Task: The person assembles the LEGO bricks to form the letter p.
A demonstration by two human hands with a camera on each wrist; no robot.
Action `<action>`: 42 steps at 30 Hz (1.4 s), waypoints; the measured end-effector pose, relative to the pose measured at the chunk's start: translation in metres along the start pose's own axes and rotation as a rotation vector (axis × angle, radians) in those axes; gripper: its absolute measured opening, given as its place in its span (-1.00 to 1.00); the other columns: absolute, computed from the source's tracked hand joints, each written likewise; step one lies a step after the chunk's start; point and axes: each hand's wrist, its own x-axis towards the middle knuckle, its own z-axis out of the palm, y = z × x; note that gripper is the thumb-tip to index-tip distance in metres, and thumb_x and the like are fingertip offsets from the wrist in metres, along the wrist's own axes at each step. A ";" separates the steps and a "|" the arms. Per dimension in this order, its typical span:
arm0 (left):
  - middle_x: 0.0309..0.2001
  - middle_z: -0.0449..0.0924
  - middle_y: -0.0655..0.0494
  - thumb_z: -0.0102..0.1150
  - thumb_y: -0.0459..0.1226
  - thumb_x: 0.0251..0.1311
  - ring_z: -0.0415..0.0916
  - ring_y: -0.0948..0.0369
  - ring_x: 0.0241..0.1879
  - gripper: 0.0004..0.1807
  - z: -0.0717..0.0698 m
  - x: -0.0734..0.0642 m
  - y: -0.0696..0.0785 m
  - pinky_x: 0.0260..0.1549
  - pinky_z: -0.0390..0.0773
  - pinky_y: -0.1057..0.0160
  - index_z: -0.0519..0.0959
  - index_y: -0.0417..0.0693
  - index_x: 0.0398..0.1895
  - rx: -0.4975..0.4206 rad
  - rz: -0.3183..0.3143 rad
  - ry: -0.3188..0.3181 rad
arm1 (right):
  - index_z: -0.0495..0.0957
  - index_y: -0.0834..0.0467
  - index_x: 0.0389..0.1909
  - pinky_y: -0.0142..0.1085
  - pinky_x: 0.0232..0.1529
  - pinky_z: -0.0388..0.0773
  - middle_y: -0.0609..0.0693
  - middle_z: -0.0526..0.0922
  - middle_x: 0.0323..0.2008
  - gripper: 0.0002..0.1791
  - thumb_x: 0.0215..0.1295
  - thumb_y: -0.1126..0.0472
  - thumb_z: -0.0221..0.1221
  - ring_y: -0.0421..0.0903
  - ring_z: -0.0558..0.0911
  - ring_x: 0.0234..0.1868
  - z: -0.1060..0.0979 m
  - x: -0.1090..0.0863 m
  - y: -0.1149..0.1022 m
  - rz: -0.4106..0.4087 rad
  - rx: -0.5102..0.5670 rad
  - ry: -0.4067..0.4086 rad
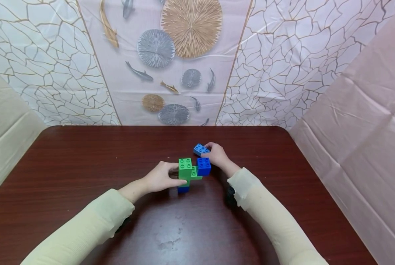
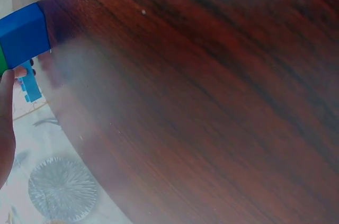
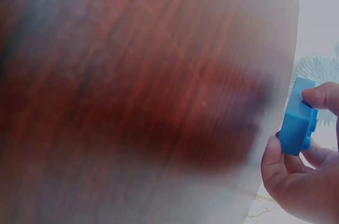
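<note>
My left hand [image 1: 161, 177] grips a stack of toy building bricks from its left side, thumb across the front. A green brick [image 1: 185, 165] tops the stack, and a lower green brick [image 1: 196, 176] juts out to the right with a dark blue brick [image 1: 203, 167] on its end. At the stack's base is another dark blue brick [image 1: 183, 189], which also shows large in the left wrist view. Just behind the stack, my right hand [image 1: 218, 156] pinches a light blue brick [image 1: 200, 149], studs visible from above; in the right wrist view the fingers [image 3: 273, 155] and thumb hold its sides.
Both hands are over a dark reddish-brown wooden table [image 1: 94, 154] with rounded far corners. Behind it hangs a patterned cloth [image 1: 131, 95] with fish and round motifs. Pale cloth walls [image 1: 360, 121] stand at the left and right sides.
</note>
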 end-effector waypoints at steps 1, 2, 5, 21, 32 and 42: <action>-0.07 0.66 -0.01 0.31 -0.17 0.09 0.61 0.19 -0.07 -0.59 0.000 0.000 0.000 -0.06 0.59 0.10 0.56 -0.14 0.00 0.002 0.001 0.001 | 0.42 0.25 0.12 -0.08 0.16 0.44 0.21 0.50 0.10 -0.54 0.22 0.17 0.19 0.08 0.47 0.04 -0.001 0.000 0.000 -0.007 0.003 0.004; -0.07 0.66 -0.01 0.31 -0.17 0.09 0.61 0.19 -0.07 -0.59 0.000 0.000 0.000 -0.06 0.59 0.10 0.56 -0.14 0.00 0.002 0.003 0.001 | 0.42 0.24 0.12 -0.08 0.16 0.44 0.21 0.51 0.10 -0.54 0.22 0.16 0.19 0.08 0.48 0.04 -0.002 -0.001 0.001 -0.014 0.006 0.009; -0.07 0.66 -0.01 0.30 -0.17 0.09 0.61 0.19 -0.07 -0.58 0.000 0.000 0.000 -0.06 0.58 0.10 0.55 -0.15 0.01 0.000 0.004 0.001 | 0.43 0.24 0.13 -0.08 0.14 0.46 0.21 0.50 0.11 -0.52 0.21 0.15 0.18 0.08 0.49 0.04 -0.005 -0.001 0.002 -0.032 0.029 0.024; -0.07 0.65 -0.06 0.29 -0.22 0.10 0.62 0.17 -0.08 -0.48 0.001 0.000 -0.005 -0.14 0.60 0.35 0.41 -0.15 0.14 -0.045 0.042 -0.027 | 0.44 0.23 0.15 -0.07 0.12 0.47 0.21 0.46 0.15 -0.50 0.21 0.12 0.17 0.10 0.47 0.05 -0.030 -0.012 -0.001 -0.109 0.142 0.053; -0.07 0.65 0.00 0.29 -0.20 0.11 0.59 0.14 -0.04 -0.54 0.001 0.000 -0.003 -0.05 0.58 0.15 0.48 -0.14 0.07 0.019 0.067 -0.011 | 0.45 0.21 0.15 -0.16 -0.01 0.52 0.21 0.48 0.12 -0.52 0.21 0.16 0.17 0.07 0.48 -0.01 -0.051 -0.033 -0.012 -0.184 0.204 0.044; -0.04 0.65 0.03 0.27 -0.15 0.13 0.57 0.17 0.00 -0.52 0.001 -0.001 -0.003 0.00 0.55 0.12 0.48 -0.10 0.11 0.013 0.059 -0.007 | 0.47 0.14 0.14 -0.25 -0.13 0.53 0.18 0.50 0.10 -0.55 0.21 0.15 0.17 0.06 0.49 -0.06 -0.065 -0.046 -0.018 -0.256 0.162 0.031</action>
